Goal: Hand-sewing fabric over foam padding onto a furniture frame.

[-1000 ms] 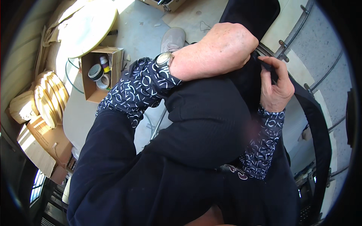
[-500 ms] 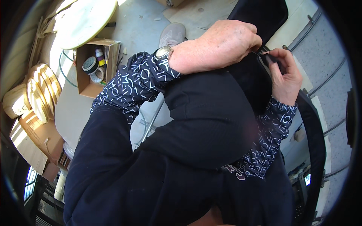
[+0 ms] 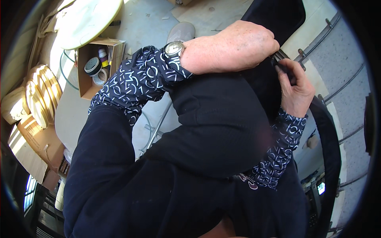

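Observation:
My left hand (image 3: 236,47), with a watch (image 3: 174,48) at its wrist, is closed over the black cloth-like material (image 3: 260,85) to the right. Its fingertips are turned away, so what it grips is hidden. My right hand (image 3: 297,89) is close by, with thumb and forefinger pinched together at the edge of the black material. Between the two hands a small dark, partly shiny metal piece (image 3: 282,54) shows, too little to name. A black panel (image 3: 278,18) stretches away beyond my left hand.
At right, a pale frame strip (image 3: 317,73) carries curved dark rods (image 3: 345,85) and small brackets. On the left a cardboard box (image 3: 88,85) holds tape rolls and a bottle, under a round pale tabletop (image 3: 89,22). Round wooden pieces (image 3: 41,95) are stacked at the far left.
My left hand has shifted slightly right and its wrist has turned a little. The right hand has moved slightly left and down. The pinch of the right hand stays at the black material.

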Demonstrator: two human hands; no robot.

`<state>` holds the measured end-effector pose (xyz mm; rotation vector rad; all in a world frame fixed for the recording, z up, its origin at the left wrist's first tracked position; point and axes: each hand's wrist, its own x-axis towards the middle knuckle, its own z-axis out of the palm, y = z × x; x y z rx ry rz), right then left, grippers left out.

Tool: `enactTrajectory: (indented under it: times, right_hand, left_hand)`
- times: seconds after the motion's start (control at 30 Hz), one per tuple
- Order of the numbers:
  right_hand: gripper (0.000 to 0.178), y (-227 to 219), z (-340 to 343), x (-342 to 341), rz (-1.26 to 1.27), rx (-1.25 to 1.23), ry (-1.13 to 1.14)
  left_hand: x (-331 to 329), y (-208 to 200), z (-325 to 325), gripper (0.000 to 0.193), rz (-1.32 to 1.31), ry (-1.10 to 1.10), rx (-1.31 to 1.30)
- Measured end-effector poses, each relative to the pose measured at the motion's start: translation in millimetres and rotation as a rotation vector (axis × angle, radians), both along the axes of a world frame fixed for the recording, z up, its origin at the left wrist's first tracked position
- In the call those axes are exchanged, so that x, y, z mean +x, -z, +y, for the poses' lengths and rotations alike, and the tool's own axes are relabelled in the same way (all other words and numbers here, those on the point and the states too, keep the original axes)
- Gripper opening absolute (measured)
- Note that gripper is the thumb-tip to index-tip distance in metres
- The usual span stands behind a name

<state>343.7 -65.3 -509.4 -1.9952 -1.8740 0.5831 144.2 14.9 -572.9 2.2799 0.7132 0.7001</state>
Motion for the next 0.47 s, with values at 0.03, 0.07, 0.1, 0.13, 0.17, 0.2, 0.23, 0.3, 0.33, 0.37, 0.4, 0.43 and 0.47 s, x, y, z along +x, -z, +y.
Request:
enactTrajectory:
  times: [0.03, 0.07, 0.1, 0.13, 0.17, 0.2, 0.23, 0.3, 0.33, 0.37, 0.4, 0.43, 0.47]
  right_hand:
    - [0.021, 3, -5, 1, -0.019, 0.07, -0.02]
    - [0.019, 6, -9, 1, -0.035, 0.139, -0.042]
    - [0.019, 7, -13, 1, -0.033, 0.138, -0.043]
    - [0.018, 8, -16, 0, 0.024, 0.113, -0.009]
    - [0.018, 7, -18, 0, 0.077, 0.09, 0.028]
    - [0.018, 7, -17, 1, 0.074, 0.09, 0.028]
    - [0.018, 8, -15, 2, 0.088, 0.098, 0.004]
    - [0.018, 6, -5, 5, 0.104, 0.11, -0.024]
    - [0.018, 4, 1, 7, 0.098, 0.096, -0.077]
    - [0.019, 4, 2, 8, 0.092, 0.078, -0.127]
    - [0.019, 3, 3, 10, 0.093, 0.077, -0.127]
    - [0.018, 2, 4, 11, 0.078, 0.041, -0.177]
    - [0.018, 1, 3, 12, 0.061, 0.005, -0.227]
  left_hand:
    - [0, 1, -4, 0.007, -0.002, 0.0, 0.0]
    - [0, 2, -8, 0.008, -0.015, -0.009, 0.006]
    - [0, 3, -12, 0.008, -0.027, -0.019, 0.011]
    - [-1, 4, -14, 0.008, -0.025, -0.021, 0.01]
    - [0, 5, -13, 0.008, -0.047, -0.014, 0.023]
    - [1, 6, -13, 0.009, -0.068, -0.007, 0.037]
    - [1, 7, -14, 0.009, -0.07, -0.007, 0.036]
    - [1, 6, -9, 0.009, -0.065, -0.038, 0.114]
    - [1, 5, -8, 0.009, -0.065, -0.04, 0.116]
    - [1, 6, -10, 0.01, -0.044, -0.051, 0.132]
    - [1, 5, -11, 0.01, -0.024, -0.063, 0.15]
    - [0, 5, -12, 0.011, -0.013, -0.056, 0.147]
    - [0, 5, -11, 0.011, -0.005, -0.048, 0.145]
